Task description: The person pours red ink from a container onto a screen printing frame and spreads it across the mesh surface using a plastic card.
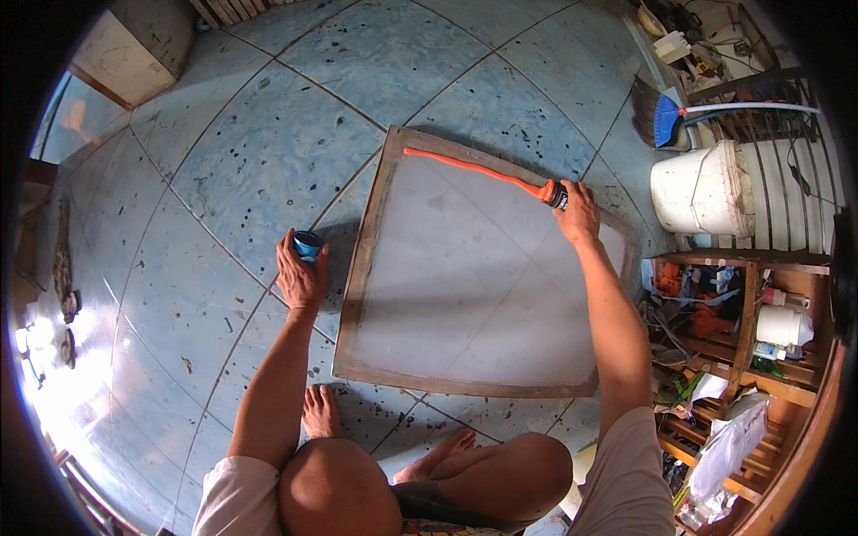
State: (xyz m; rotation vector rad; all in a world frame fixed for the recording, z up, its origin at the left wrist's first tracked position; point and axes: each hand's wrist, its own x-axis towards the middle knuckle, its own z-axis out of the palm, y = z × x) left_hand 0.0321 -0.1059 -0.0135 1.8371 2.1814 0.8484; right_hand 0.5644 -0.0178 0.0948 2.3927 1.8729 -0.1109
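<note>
A wood-framed mesh screen (474, 268) lies flat on the floor in front of my feet. My right hand (579, 214) holds a small dark jar (558, 193) tipped over the mesh near its far right side, fingers wrapped round it. Thick orange paste (483, 168) is at the jar's mouth and runs in a line along the screen's far edge to its far left corner. Left of the frame, my left hand (300, 270) grips a round blue lid (308, 242), its hollow side facing up.
Blue floor tiles (259, 134) with dark spots surround the screen. On the right are a white bucket (702, 189), a blue broom (667, 120) and a cluttered wooden shelf (749, 322). My bare foot (322, 413) rests by the near edge of the frame.
</note>
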